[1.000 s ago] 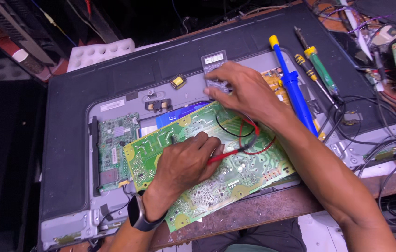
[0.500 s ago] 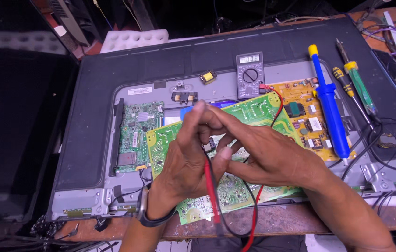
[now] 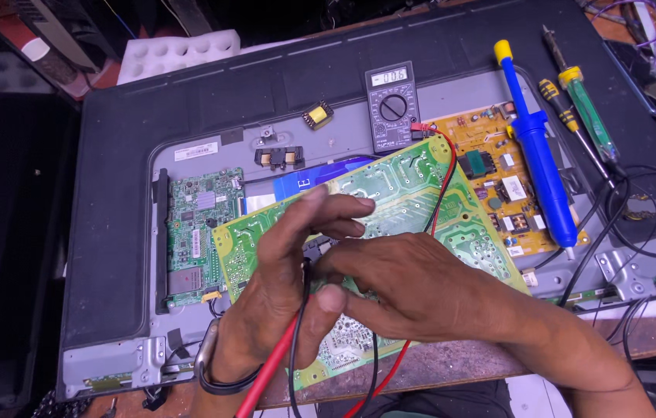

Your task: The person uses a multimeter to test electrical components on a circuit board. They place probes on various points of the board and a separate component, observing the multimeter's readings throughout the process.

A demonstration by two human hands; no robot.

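A flat television panel (image 3: 111,155) lies face down on the tabletop (image 3: 452,368), its back cover off. On its metal chassis sit a small green mainboard (image 3: 196,224) at the left and an orange power board (image 3: 498,178) at the right. A digital multimeter (image 3: 392,106) rests above them, a small yellow transformer (image 3: 317,116) just beside it. A blue desoldering pump (image 3: 537,147) lies across the orange board, with two screwdrivers (image 3: 583,116) near it to the right. A white foam block (image 3: 181,54) sits behind the panel.

A large green circuit board (image 3: 421,193) lies tilted over the chassis, solder side up, and both hands are above its middle, hiding much of it. The left hand (image 3: 281,302), a band at its wrist, comes up from the lower edge with its fingers (image 3: 336,207) curled narrow; it holds the red probe (image 3: 266,379), and probably the black lead beside it, though the grip is partly covered. The right hand (image 3: 413,290) reaches in from the lower right, palm down, its fingers close together and meeting the left hand's at the probe tips. Red and black leads (image 3: 440,186) run from the meter across the board.
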